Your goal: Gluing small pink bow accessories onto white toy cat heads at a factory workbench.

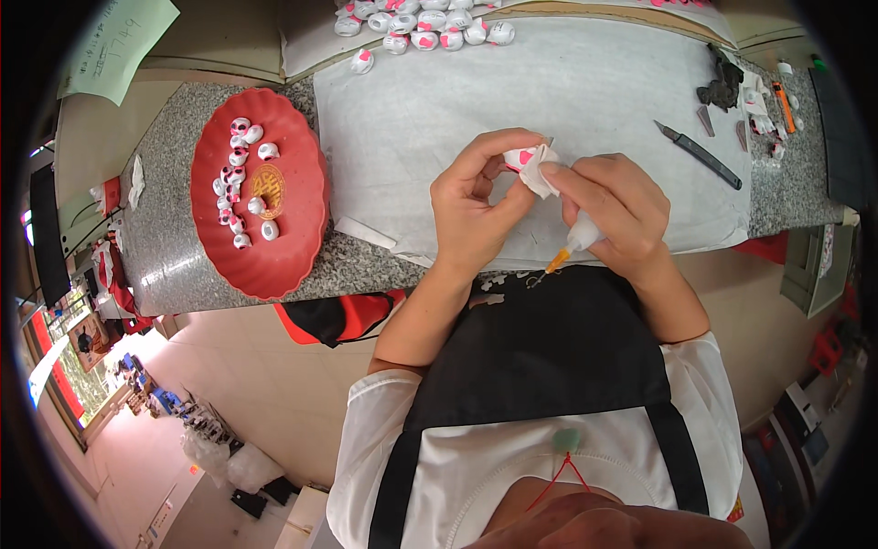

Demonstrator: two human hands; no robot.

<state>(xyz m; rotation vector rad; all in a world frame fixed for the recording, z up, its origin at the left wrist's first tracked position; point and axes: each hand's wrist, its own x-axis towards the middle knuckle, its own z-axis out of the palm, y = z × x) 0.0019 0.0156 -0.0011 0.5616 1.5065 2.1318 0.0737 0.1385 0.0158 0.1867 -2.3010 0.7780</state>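
Between the thumb and fingers of my left hand (pixel 476 197) is a small white figurine head (pixel 519 159) with pink marks. My right hand (pixel 617 206) presses a crumpled white tissue (pixel 541 174) against it. Tucked in the same right hand is a white glue bottle (pixel 583 232) with an orange tip, pointing down toward my black apron. Both hands are over the front part of the paper-covered worktop (pixel 412 137). The tissue and fingers hide part of the head.
A red scalloped plate (pixel 306 247) with several similar heads stands at the left. More heads (pixel 425 40) cluster at the back, one lying apart. A craft knife (pixel 700 156) lies at the right, near a black crumpled piece (pixel 721 78) and an orange pen-like tool (pixel 784 107).
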